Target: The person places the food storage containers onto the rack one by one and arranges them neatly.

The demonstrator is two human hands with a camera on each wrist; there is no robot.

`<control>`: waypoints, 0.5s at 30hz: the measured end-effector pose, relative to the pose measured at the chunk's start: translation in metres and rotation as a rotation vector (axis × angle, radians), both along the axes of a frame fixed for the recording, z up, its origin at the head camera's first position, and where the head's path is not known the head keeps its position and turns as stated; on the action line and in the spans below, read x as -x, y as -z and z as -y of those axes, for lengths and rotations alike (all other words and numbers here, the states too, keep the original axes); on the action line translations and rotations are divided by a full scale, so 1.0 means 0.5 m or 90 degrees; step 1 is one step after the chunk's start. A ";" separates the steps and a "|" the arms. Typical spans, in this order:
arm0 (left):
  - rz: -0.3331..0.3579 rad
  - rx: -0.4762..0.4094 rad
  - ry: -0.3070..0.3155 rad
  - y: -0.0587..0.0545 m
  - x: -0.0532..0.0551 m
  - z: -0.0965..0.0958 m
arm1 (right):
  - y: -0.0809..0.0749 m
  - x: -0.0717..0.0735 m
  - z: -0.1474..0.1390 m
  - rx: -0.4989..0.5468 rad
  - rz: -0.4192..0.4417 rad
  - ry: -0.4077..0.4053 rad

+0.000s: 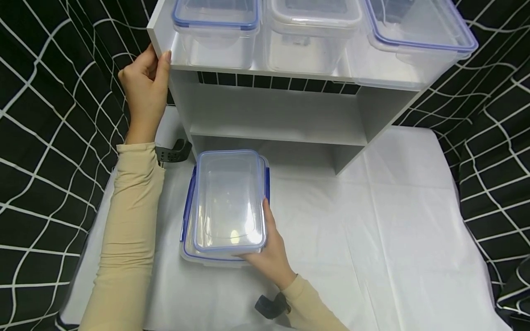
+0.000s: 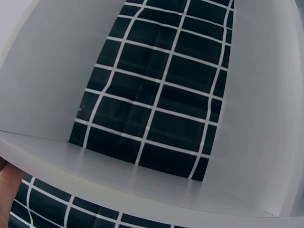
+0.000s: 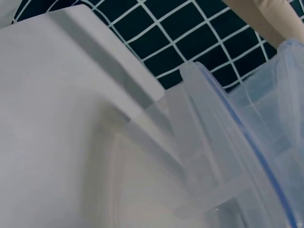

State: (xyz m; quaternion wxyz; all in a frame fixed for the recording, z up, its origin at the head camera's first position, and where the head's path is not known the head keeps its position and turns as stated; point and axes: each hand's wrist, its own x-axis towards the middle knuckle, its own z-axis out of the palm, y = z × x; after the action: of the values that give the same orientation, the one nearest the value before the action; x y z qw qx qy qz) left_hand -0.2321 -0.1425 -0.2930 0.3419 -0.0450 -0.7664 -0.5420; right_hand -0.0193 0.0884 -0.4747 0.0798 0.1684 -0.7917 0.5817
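1 white shelf unit (image 1: 277, 112) is gripped by the left hand (image 1: 146, 85). The right hand (image 1: 271, 250) grips the upper lidded container (image 1: 229, 200).

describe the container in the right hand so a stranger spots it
Find the white rectangular shelf unit. Before its left half, the right hand holds a clear rectangular plastic container with a pale blue rim. Unlike the clear plastic container beneath, which has dark blue side clips, it is the narrower, upper one.
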 end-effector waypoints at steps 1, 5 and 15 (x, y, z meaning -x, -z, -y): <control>-0.005 0.004 0.000 0.000 0.000 0.000 | 0.001 -0.002 0.000 0.000 -0.008 0.004; -0.008 0.003 0.002 0.002 0.000 -0.001 | 0.005 -0.005 -0.002 0.011 -0.029 0.012; 0.003 0.006 -0.006 0.002 0.005 0.002 | -0.006 -0.012 -0.007 0.111 -0.045 0.012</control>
State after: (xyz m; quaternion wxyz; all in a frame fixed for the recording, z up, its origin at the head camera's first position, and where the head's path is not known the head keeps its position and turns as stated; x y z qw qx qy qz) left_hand -0.2346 -0.1433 -0.2939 0.3420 -0.0417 -0.7699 -0.5372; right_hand -0.0134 0.0921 -0.4717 0.1274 0.1738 -0.7366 0.6411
